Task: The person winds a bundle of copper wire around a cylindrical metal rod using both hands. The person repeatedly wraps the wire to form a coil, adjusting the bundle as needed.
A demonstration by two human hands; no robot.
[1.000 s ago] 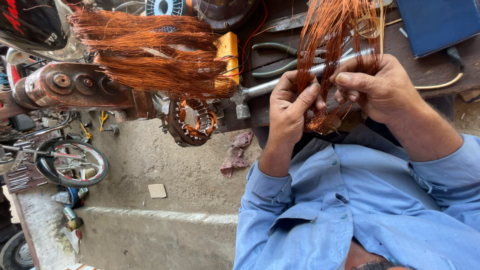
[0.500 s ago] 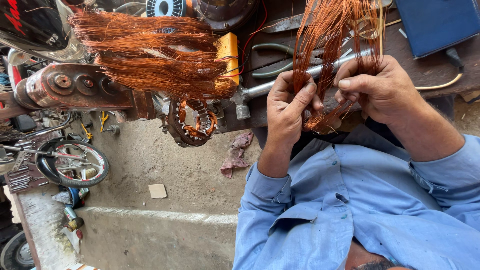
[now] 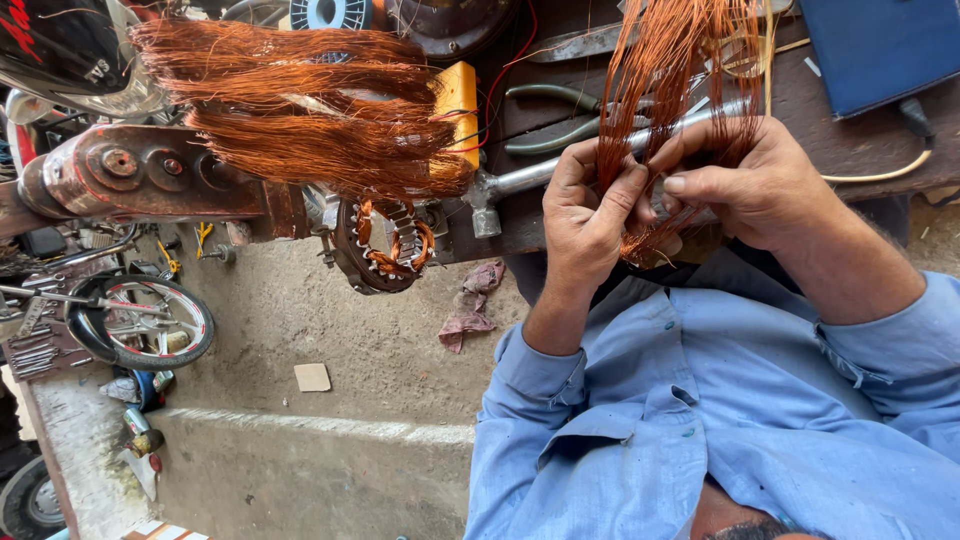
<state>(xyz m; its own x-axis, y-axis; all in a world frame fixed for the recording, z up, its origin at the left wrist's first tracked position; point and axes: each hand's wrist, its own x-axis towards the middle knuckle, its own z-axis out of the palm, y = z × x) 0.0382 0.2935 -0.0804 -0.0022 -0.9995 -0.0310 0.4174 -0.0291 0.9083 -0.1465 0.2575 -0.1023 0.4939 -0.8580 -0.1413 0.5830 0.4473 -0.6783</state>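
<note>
At the near edge of the dark wooden desk, the largest thing in view is the spread of loose copper wire draped in thick hanks to the left of the desk, over a rusty metal housing and partly against a yellow block. Just below that mass, a round stator core hangs with short copper loops left in its slots. On the desk itself, a second, narrower hank of copper strands runs down from its far side to the person's hands at the near edge, crossing a steel bar and a pair of green-handled pliers; a blue case lies at the desk's right end. The left hand has its grip clenched on the lower end of the strands, thumb pressing them against the fingers, and the right hand pinches the same bunch just beside it, so both hands are grasping wire. Below the desk, on the ground, lie a crumpled rag and a small card. The risk, as I judge it, is tangling or snapping: the strands are fine and crossed, and a sharp pull could kink or break them, or their ends could prick a fingertip.
</note>
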